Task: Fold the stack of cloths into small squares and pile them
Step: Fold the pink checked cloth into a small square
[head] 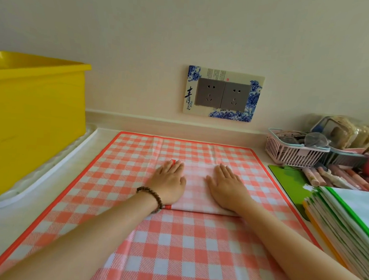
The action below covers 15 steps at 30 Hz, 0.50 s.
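Head camera looks down at two flat hands with straight fingers. The left hand (169, 181) and the right hand (226, 186) press on a small folded cloth (195, 191) with pink and white squares. It lies in the middle of a big cloth (111, 178) spread on the table. A pile of cloths (348, 221) sits at the right. A yellow box (32, 118) stands at the left.

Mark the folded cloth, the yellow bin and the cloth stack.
folded cloth (195, 191), head view, middle of its top face.
yellow bin (32, 120), head view, side wall.
cloth stack (339, 227), head view, layered edges.
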Motion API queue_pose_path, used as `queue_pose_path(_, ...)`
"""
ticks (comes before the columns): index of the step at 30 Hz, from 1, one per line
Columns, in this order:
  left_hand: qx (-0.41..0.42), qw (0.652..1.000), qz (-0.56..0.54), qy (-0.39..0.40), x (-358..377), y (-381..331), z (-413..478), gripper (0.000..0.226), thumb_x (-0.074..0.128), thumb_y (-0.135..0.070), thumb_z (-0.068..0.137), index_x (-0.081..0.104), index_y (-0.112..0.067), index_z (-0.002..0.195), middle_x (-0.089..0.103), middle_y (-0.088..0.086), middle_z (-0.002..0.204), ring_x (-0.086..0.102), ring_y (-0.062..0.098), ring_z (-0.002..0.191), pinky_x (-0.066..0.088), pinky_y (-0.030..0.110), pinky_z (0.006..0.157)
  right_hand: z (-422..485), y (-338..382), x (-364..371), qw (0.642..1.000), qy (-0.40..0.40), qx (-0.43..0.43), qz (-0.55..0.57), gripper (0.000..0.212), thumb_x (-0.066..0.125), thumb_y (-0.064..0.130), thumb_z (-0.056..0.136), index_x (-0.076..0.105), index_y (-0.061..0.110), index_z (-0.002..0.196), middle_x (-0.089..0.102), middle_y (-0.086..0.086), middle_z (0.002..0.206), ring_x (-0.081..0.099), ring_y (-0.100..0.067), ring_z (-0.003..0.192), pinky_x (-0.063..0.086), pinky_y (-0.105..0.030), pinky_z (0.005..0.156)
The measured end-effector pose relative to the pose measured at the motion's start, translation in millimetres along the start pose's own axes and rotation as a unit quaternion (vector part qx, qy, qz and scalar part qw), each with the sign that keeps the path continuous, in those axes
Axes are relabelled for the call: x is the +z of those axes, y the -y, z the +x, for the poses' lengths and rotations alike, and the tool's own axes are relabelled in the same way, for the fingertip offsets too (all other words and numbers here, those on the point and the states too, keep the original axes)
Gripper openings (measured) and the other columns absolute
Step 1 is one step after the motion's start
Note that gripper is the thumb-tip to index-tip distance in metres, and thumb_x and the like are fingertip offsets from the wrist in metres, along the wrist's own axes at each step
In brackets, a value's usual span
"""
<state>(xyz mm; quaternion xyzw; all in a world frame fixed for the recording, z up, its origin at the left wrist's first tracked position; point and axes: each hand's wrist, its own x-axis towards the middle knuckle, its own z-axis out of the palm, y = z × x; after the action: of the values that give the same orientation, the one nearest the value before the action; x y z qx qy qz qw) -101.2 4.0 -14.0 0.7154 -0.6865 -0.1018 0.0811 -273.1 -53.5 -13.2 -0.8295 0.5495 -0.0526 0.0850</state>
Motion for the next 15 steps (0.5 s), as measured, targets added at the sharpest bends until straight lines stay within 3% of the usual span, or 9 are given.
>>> queue_pose_path(11, 0.017, 1.000, 0.004, 0.010, -1, 1, -54, 0.054, 0.008, -0.035, 0.101, -0.009, -0.016, 0.149, -0.016, -0.001, 0.157, -0.012, 0.009, 0.144, -0.006, 0.027, 0.116, -3, 4, -5, 1.000, -0.005, -0.003, 0.015, 0.060, 0.017, 0.043, 0.100, 0.010, 0.011, 0.150, 0.003, -0.005, 0.159, 0.000, -0.018, 0.146, -0.003, -0.037, 0.118)
queue_pose_path(15, 0.018, 1.000, 0.005, 0.010, -1, -1, -54, 0.054, 0.010, -0.034, 0.102, -0.006, -0.015, 0.150, -0.013, -0.001, 0.158, -0.010, 0.009, 0.144, -0.005, 0.027, 0.117, -17, 40, 0, 0.997, 0.008, -0.067, 0.029, 0.052, 0.017, 0.031, 0.102, 0.015, 0.013, 0.150, 0.008, -0.003, 0.159, 0.004, -0.017, 0.146, -0.002, -0.038, 0.117)
